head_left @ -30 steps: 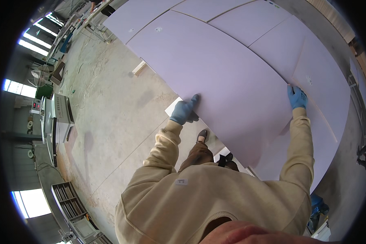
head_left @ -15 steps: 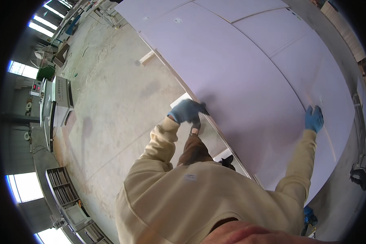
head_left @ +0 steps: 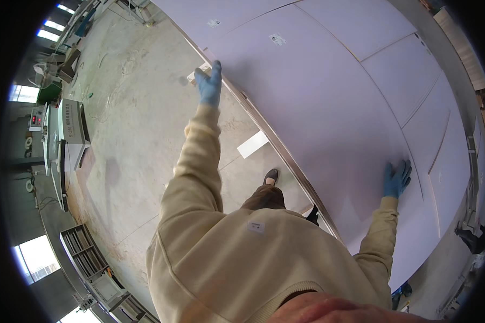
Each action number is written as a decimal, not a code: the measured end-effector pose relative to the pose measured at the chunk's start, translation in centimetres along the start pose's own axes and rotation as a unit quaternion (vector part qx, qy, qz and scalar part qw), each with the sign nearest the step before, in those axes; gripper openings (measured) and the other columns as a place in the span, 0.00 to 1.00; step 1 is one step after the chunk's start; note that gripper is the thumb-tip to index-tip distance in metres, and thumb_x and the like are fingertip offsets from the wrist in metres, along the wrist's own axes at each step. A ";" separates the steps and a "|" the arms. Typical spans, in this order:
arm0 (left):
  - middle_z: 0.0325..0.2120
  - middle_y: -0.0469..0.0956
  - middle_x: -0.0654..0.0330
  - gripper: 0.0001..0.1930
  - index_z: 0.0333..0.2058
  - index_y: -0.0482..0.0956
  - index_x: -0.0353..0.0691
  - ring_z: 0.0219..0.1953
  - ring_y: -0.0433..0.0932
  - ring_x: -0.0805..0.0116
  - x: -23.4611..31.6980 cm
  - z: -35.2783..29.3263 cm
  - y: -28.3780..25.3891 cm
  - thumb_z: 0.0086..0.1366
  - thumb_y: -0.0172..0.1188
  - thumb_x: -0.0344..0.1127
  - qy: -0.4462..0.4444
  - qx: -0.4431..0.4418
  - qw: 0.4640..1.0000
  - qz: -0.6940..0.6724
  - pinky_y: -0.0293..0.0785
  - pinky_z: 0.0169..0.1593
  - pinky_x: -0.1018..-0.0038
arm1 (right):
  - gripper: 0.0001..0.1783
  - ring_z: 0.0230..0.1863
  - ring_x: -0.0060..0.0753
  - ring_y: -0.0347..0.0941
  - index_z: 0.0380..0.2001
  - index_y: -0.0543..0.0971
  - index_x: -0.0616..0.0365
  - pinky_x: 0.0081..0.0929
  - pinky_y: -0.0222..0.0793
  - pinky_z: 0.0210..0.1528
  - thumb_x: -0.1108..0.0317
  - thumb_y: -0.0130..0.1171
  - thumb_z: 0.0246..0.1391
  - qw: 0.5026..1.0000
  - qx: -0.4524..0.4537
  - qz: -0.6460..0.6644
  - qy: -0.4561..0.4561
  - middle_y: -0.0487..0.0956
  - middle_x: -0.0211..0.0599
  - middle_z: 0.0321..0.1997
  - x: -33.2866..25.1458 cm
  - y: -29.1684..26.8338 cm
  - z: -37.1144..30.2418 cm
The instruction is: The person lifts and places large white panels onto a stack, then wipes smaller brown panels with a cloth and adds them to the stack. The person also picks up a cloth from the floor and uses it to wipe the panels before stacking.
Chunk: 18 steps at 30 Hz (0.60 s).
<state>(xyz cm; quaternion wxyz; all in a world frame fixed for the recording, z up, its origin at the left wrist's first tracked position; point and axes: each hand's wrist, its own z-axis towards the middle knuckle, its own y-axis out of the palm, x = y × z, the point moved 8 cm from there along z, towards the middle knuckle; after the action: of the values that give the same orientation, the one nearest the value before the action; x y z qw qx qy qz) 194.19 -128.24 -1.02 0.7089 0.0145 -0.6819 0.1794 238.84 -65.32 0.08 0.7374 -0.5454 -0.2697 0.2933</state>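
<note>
Large pale lilac panels lie stacked flat, filling the right half of the view with their long edge running diagonally past me. My left hand, in a blue glove, reaches far ahead to that long edge. Its fingers stretch up against the edge, with the thumb held apart. On the top panel rests my right hand, also gloved in blue, palm down with fingers spread. Thin seams divide the surface into several pieces, and small white labels stick to it at the far side.
White blocks poke out from beneath the stack. My foot stands on the concrete floor beside it. At the left are a machine with a control box and a slotted rack. Wooden boards stand at the far right.
My left hand has gone forward along the panel edge, from close to my body to the far part. My right hand has come slightly left and nearer on the panel.
</note>
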 end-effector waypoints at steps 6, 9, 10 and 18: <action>0.64 0.67 0.39 0.43 0.66 0.59 0.25 0.65 0.68 0.50 -7.9 11.0 6.4 0.67 0.66 0.53 -0.026 0.023 0.996 -0.079 0.62 0.69 0.64 | 0.36 0.81 0.50 0.51 0.71 0.67 0.51 0.55 0.47 0.77 0.47 0.58 0.66 0.999 0.028 0.023 -0.022 0.60 0.39 0.81 -1.2 -0.6 -0.4; 0.71 0.59 0.38 0.48 0.72 0.49 0.26 0.71 0.62 0.50 -8.9 11.9 6.8 0.67 0.65 0.49 -0.005 0.030 0.999 -0.037 0.58 0.73 0.65 | 0.35 0.81 0.52 0.51 0.72 0.67 0.51 0.55 0.46 0.77 0.50 0.58 0.67 0.999 0.015 0.008 -0.027 0.60 0.40 0.81 -1.6 -0.3 -0.2; 0.73 0.56 0.39 0.50 0.74 0.46 0.26 0.73 0.60 0.51 -8.9 12.0 7.0 0.68 0.65 0.49 0.006 0.022 0.998 -0.061 0.56 0.74 0.66 | 0.35 0.81 0.52 0.51 0.72 0.66 0.51 0.55 0.46 0.77 0.50 0.57 0.67 0.999 0.028 0.018 -0.041 0.60 0.40 0.81 -1.9 -0.5 -0.1; 0.77 0.51 0.45 0.46 0.77 0.38 0.29 0.76 0.56 0.58 -7.7 11.0 7.2 0.72 0.59 0.38 -0.017 0.003 0.990 -0.137 0.55 0.75 0.70 | 0.35 0.81 0.52 0.50 0.73 0.65 0.52 0.56 0.44 0.78 0.53 0.57 0.67 0.993 0.056 0.066 -0.081 0.59 0.41 0.81 -1.9 -0.8 0.1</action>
<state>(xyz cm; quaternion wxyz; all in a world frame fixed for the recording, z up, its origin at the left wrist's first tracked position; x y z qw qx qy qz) 181.59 -126.24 -9.39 0.7151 0.1130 -0.6849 0.0824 237.56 -66.83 0.74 0.7212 -0.4946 -0.2752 0.3994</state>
